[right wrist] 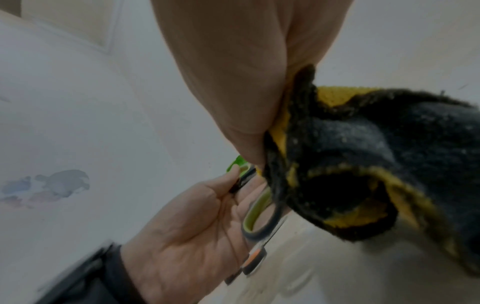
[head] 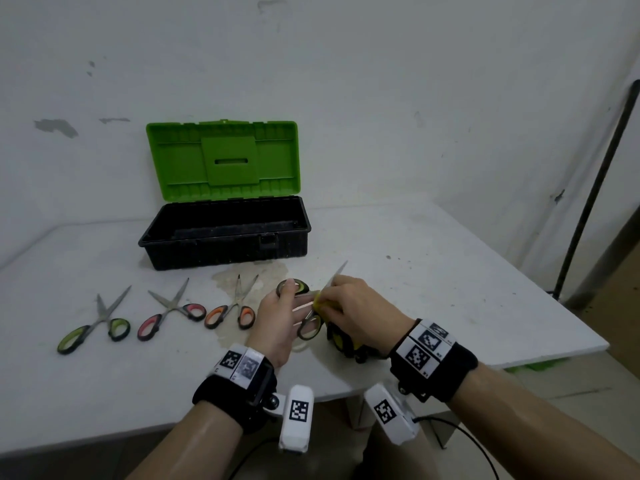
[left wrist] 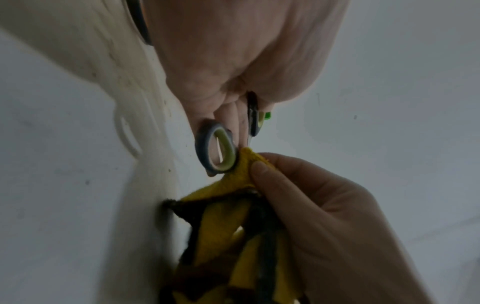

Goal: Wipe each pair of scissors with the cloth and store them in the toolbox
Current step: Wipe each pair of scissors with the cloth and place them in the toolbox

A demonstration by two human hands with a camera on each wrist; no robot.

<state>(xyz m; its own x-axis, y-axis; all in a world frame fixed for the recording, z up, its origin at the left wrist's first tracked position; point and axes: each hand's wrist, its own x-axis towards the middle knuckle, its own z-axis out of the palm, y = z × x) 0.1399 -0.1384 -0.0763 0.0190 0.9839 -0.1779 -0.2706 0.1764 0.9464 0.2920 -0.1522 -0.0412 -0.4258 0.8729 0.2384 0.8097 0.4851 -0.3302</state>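
Observation:
My left hand (head: 282,311) holds a pair of green-handled scissors (head: 309,326) by its handle loops (left wrist: 217,147), above the table's front middle. My right hand (head: 349,308) pinches a yellow and black cloth (head: 341,336) around the blades; the blade tip (head: 341,268) sticks out past the fingers. The cloth (right wrist: 363,164) hangs below my right palm. Three more pairs lie in a row on the left: green-handled (head: 95,327), pink-handled (head: 169,311) and orange-handled (head: 232,310). The toolbox (head: 225,237) stands open behind them, green lid (head: 223,157) upright.
The white table (head: 450,289) has a brownish stain (head: 256,282) in front of the toolbox. Its right edge drops off near a dark pole (head: 595,188) leaning at the wall. The wall stands close behind the toolbox.

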